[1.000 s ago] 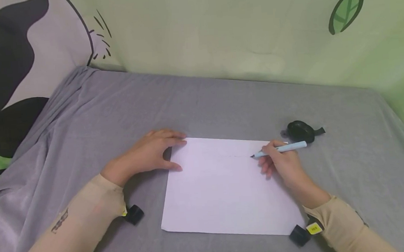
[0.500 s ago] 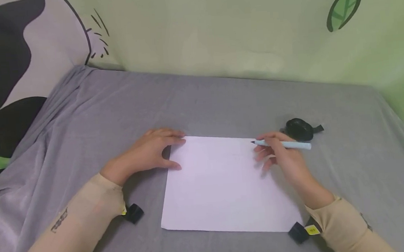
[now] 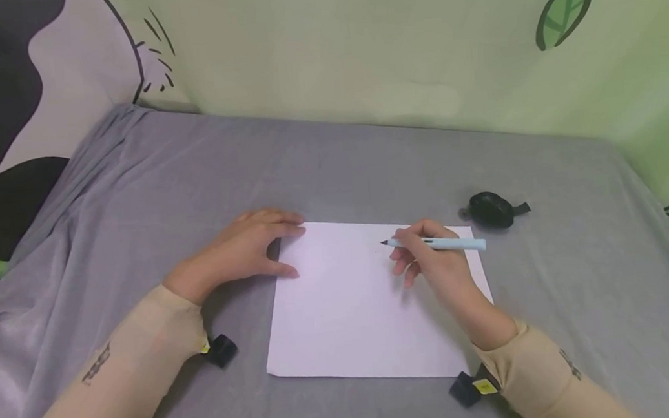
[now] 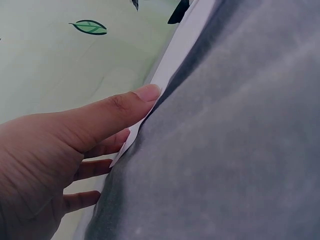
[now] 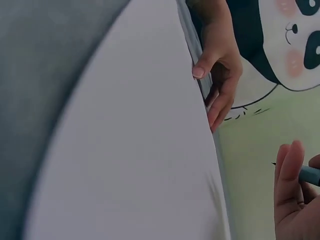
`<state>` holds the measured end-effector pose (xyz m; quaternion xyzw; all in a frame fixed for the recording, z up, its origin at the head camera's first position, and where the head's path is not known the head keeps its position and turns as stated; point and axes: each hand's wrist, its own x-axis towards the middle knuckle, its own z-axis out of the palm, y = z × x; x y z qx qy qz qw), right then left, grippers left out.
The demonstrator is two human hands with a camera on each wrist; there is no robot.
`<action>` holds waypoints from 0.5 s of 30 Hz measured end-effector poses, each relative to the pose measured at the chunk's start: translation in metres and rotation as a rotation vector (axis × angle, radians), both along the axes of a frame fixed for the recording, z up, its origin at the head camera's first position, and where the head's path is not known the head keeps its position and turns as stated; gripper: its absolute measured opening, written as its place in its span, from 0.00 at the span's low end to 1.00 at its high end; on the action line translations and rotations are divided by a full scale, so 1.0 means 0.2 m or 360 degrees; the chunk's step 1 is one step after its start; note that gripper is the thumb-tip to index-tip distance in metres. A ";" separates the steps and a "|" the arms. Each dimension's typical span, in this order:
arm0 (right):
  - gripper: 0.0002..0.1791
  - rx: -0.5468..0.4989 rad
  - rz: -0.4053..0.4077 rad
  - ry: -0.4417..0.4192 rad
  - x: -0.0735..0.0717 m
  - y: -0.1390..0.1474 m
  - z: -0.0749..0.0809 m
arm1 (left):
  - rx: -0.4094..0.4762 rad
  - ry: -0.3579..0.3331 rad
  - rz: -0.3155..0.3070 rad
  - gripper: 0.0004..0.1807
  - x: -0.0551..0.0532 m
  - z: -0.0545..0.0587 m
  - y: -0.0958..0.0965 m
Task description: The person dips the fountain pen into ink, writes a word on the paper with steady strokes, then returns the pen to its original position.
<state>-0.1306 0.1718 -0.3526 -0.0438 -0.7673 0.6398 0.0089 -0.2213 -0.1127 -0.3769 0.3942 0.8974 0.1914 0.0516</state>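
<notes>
A white sheet of paper (image 3: 342, 312) lies in front of me in the head view. My left hand (image 3: 244, 249) rests at its far left corner, thumb and fingers spread and straight over the edge. In the left wrist view the thumb of the left hand (image 4: 75, 135) touches the paper's edge (image 4: 172, 62). My right hand (image 3: 440, 269) holds a light blue pen (image 3: 459, 244) over the upper right part of the sheet, its dark tip pointing left. The pen (image 5: 310, 175) is partly cut off at the right wrist view's border, and appears above the paper there.
A rounded black object (image 3: 490, 210) with a short tab lies beyond the sheet's far right corner. Grey cloth (image 3: 337, 163) covers the table. Behind it stands a pale green backdrop (image 3: 323, 48) with printed leaves.
The pen tip has come away from the paper, gone up toward the far edge, then left with my right hand. My left hand has stayed at the corner.
</notes>
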 end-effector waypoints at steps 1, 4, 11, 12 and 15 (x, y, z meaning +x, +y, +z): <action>0.09 -0.0011 0.0002 0.0014 -0.01 0.00 -0.01 | 0.0000 0.0003 -0.0001 0.39 0.00 0.00 0.00; 0.08 -0.0007 0.0002 0.0040 -0.02 0.02 -0.05 | -0.0002 0.0006 -0.0003 0.39 0.00 0.00 0.00; 0.09 0.0117 -0.0020 0.0049 -0.05 0.09 -0.15 | -0.0013 -0.0002 -0.0010 0.39 0.00 0.00 0.00; 0.09 0.0136 -0.0014 0.0062 -0.05 0.09 -0.16 | -0.0012 -0.0001 -0.0010 0.39 0.00 0.00 0.00; 0.08 0.0192 0.0009 0.0095 -0.06 0.09 -0.18 | -0.0008 0.0005 -0.0002 0.39 0.00 0.00 0.00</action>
